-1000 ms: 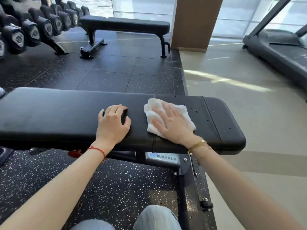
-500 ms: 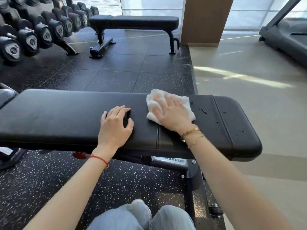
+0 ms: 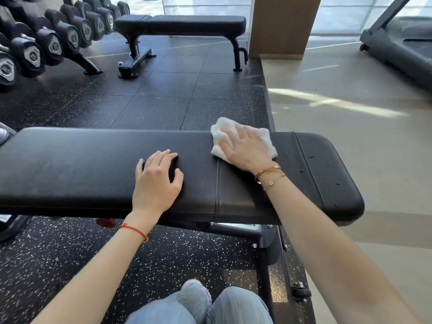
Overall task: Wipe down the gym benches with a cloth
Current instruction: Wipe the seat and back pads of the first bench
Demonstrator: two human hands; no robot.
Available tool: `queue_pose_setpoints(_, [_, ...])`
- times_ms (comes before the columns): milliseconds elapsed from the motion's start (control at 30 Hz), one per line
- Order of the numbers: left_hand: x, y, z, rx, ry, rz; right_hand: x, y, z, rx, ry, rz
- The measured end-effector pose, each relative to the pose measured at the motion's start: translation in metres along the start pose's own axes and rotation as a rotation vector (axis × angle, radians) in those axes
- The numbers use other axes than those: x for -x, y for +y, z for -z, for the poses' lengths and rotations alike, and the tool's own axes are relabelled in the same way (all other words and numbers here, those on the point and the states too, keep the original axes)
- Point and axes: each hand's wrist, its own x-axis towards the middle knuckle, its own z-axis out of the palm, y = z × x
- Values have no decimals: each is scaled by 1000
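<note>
Flooring comes first: black speckled rubber tiles (image 3: pixel 163 94) under the equipment, pale smooth floor (image 3: pixel 350 136) to my right. Near bench (image 3: pixel 81 169), black padded, runs left to right directly before me; water droplets (image 3: pixel 327 181) sit on its right end section. Second bench (image 3: pixel 182 24) stands farther back, beside a brown pillar (image 3: pixel 282 24). Treadmill (image 3: pixel 402 45) occupies the far right corner. Dumbbell rack (image 3: pixel 46 40) lines the far left; the end-cap markings are too small to read. The label plate (image 3: pixel 252 226) on the frame under the near bench is mostly hidden by the pad, so its lettering is not legible.

My left hand (image 3: pixel 156 183) rests palm down on the pad, fingers loosely spread, holding nothing; a red string bracelet (image 3: pixel 134 230) circles that wrist. My right hand (image 3: pixel 247 148) presses flat, fingers extended, on the white cloth (image 3: pixel 222 134), which lies at the pad's far edge just left of the droplets. Gold bracelets (image 3: pixel 270 174) sit on that wrist.
</note>
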Motion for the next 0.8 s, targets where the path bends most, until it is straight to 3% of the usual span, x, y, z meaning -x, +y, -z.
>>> queue_pose_setpoints(200, [1, -1, 5, -3, -36, -7, 83, -13, -9, -51, -24, 242])
queue_pose_setpoints(267, [1, 0, 5, -12, -50, -7, 101, 9, -3, -37, -21, 194])
queue_pose_setpoints(433, [-3, 7, 6, 11, -78, 27, 67, 50, 12, 34, 45, -123])
queue_pose_setpoints(500, [-4, 12, 6, 36, -84, 37, 59, 38, 8, 32, 36, -104])
queue_pose_setpoints(667, [-4, 38, -1, 27, -102, -14, 119, 8, -1, -10, -5, 159])
queue_pose_setpoints(800, [0, 46, -10, 22, -81, -20, 140, 45, 3, 20, 48, 78])
